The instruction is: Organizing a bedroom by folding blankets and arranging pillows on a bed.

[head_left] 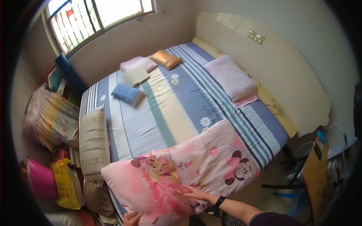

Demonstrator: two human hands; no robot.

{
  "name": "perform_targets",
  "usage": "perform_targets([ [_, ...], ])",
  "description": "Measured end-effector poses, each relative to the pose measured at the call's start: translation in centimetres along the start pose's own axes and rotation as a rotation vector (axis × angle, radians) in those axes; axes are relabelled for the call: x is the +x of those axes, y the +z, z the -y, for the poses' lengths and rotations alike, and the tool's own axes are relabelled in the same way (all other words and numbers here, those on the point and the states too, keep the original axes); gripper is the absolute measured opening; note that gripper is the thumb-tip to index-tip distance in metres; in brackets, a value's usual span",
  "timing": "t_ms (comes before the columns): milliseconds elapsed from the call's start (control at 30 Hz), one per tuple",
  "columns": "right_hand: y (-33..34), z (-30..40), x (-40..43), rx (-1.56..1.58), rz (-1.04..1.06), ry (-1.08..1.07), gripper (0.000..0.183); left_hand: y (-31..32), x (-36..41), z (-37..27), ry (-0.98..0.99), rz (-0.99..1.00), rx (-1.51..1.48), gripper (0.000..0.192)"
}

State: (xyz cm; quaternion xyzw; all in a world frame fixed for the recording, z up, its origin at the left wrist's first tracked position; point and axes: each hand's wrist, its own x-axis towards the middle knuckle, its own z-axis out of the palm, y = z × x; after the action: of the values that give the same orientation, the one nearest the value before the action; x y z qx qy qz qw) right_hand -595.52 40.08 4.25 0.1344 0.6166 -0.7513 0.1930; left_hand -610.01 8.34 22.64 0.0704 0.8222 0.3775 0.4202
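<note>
A plump pink cartoon-print pillow (127, 180) lies on the near edge of the bed. My left hand (131, 219) grips its lower left corner, thumb on top and the other fingers mostly out of sight. With fingers extended, my right hand (196, 193) touches the pillow's right side; a dark band circles that wrist. A second pink bedding piece, which looks like a folded quilt or pillow (210, 158), lies against the first on the right. Beneath both spreads a striped blue and cream bed sheet (158, 118).
Farther up the bed are a blue pillow (127, 94), an open book (135, 75), a golden-brown pillow (166, 59) and a pale pillow (232, 77). Left stand a long beige cushion (94, 144), a yellow bag (65, 182) and a pink tub (41, 179). A wooden desk (315, 175) stands right.
</note>
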Motion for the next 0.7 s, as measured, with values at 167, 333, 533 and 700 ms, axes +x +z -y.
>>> perform_targets([
  [167,-5.1,12.6,-12.1,0.224,0.002,-0.234,0.067,15.6,1.2,-18.6,0.488,0.164,-0.121,0.012],
  [333,-18.9,12.9,-22.2,0.251,-0.416,-0.191,0.074,35.2,10.4,-26.8,0.397,0.423,0.177,0.020],
  [533,-27.1,-4.2,-20.9,-0.092,-0.692,0.012,0.086,44.9,14.2,-23.2,0.377,0.354,-0.333,0.037],
  [700,-24.3,-1.0,-14.7,-0.304,-0.829,0.227,0.098,36.6,11.4,-8.1,0.172,-0.389,-0.246,0.041],
])
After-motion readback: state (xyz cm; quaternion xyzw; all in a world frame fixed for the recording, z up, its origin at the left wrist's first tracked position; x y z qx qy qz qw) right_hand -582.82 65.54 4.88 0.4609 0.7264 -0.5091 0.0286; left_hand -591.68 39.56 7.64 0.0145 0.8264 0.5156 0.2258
